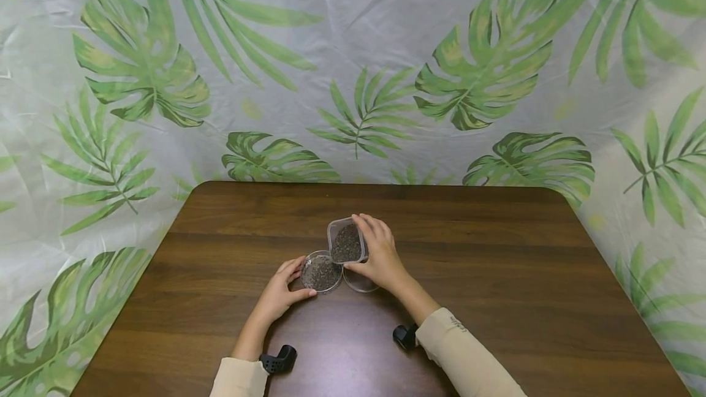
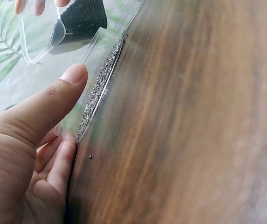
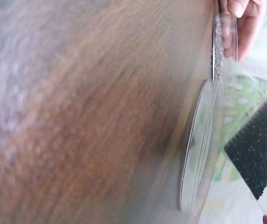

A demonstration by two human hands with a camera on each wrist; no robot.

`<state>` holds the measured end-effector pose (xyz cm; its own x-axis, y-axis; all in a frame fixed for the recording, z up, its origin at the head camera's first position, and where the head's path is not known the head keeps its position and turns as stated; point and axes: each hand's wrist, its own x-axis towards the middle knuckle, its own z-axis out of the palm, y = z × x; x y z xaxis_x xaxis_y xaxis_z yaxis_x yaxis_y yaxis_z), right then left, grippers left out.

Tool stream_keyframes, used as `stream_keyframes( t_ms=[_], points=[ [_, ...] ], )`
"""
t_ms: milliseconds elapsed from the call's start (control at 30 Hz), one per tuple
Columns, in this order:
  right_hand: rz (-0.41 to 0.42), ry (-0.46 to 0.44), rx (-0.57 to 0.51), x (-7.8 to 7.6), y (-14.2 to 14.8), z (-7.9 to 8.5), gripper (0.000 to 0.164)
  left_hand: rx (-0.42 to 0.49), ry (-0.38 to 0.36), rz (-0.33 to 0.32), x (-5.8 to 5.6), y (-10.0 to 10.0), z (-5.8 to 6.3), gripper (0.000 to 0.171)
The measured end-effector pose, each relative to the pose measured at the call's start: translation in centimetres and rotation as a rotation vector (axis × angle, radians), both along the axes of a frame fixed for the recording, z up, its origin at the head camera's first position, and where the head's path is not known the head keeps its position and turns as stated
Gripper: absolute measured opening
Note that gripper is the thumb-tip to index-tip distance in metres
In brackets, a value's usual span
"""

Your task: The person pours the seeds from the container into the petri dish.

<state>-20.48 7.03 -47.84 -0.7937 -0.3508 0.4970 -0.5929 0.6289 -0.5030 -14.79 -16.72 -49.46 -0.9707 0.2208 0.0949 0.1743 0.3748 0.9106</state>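
A round clear petri dish holds a layer of dark grey, soil-like grains. My left hand steadies it from the left, thumb on the near side and fingers round the far side. Up off the table, my right hand grips a clear square plastic container by its right side. This container is tilted toward the dish, with dark grains heaped inside. Below it sits a second round clear dish or lid, touching or nearly touching the first; the right hand partly covers it in the head view.
The brown wooden table ends at a back edge before a leaf-patterned curtain. A few stray grains lie on the wood beside the filled dish. Black wrist devices sit on both forearms.
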Motion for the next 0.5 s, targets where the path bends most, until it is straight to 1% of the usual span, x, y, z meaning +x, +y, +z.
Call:
stream_keyframes(
  t_ms=[100, 333, 500],
  points=[
    [-0.008, -0.037, -0.025, 0.02, 0.15, 0.08, 0.102, 0.002, -0.001, 0.000, 0.00, -0.01, -0.03, 0.072],
    [-0.014, -0.088, -0.111, 0.09, 0.53, 0.06, 0.102, -0.006, -0.009, 0.002, 0.08, 0.00, 0.05, 0.072],
    [-0.025, -0.156, -0.190, 0.23, 0.84, -0.06, 0.103, -0.007, -0.007, 0.004, 0.07, 0.05, 0.11, 0.072]
  ],
)
